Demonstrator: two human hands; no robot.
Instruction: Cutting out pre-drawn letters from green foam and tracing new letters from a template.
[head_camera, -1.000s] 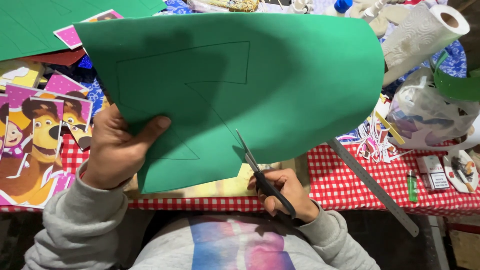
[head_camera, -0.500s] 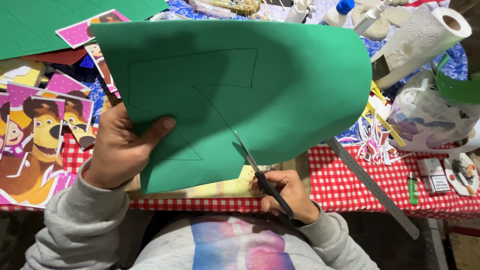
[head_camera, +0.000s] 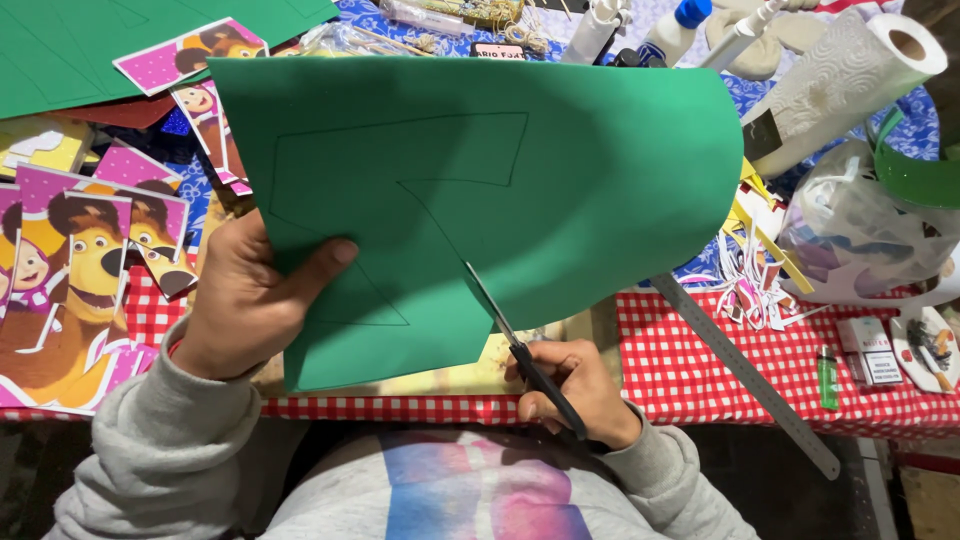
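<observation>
Left hand (head_camera: 250, 300) pinching green sheet (head_camera: 480, 200) by its left edge, above tabletop's (head_camera: 700, 370) near edge; right hand (head_camera: 575, 390) closed on scissors (head_camera: 515, 350), blades inside sheet near pencilled outline (head_camera: 400, 180). Likely risk: floppy sheet sagging, cut straying off line.

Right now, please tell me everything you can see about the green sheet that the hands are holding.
The green sheet is large, matte and flexible, like craft foam or card, bending slightly. A thin drawn outline of an angular shape marks its face. It is held up above the table. The left hand pinches its lower left edge, thumb on top. Scissors in the right hand have cut in from the bottom edge, along the drawn line.
</observation>
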